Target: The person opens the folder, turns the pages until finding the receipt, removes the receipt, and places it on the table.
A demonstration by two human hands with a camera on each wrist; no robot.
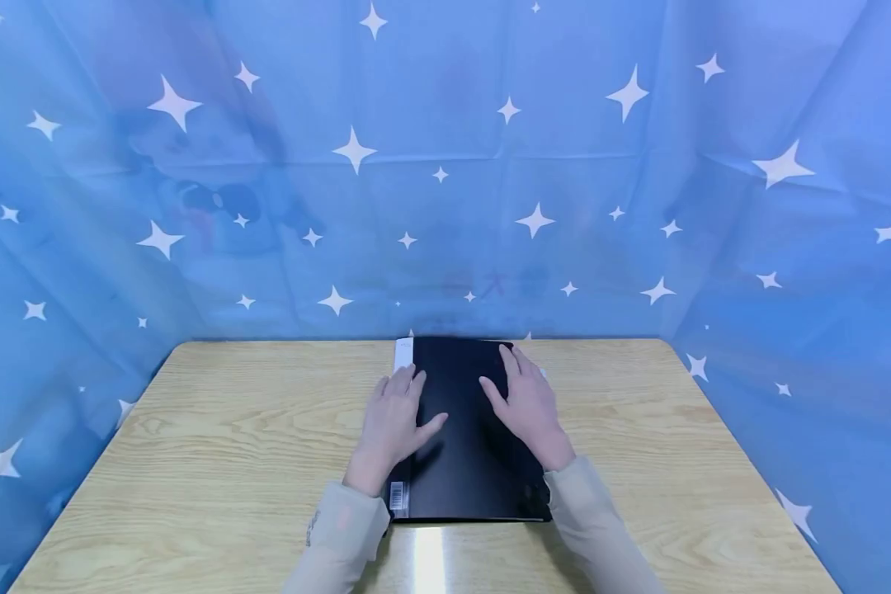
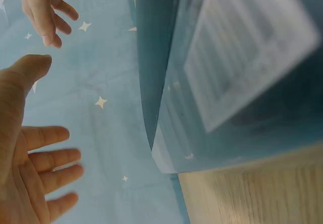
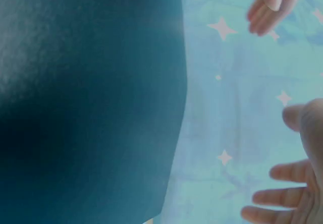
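Note:
A black file folder (image 1: 460, 470) lies on the table, a pale strip (image 1: 403, 353) at its upper left and a barcode label (image 1: 397, 495) at its lower left. My left hand (image 1: 392, 421) is over the folder's left side, fingers spread and thumb out toward the middle. Over the right side is my right hand (image 1: 530, 408), its fingers extended. In the left wrist view the barcode label (image 2: 242, 47) looms large and blurred, with the left hand (image 2: 30, 168) beyond the folder. The right wrist view shows the black cover (image 3: 91, 82) beside the right hand (image 3: 303, 188); neither hand grips anything.
The light wood table (image 1: 252, 437) extends to both sides of the folder. A blue curtain with white stars (image 1: 445, 198) hangs behind the far edge and along both sides. Bright glare (image 1: 429, 561) shows on the table in front of the folder.

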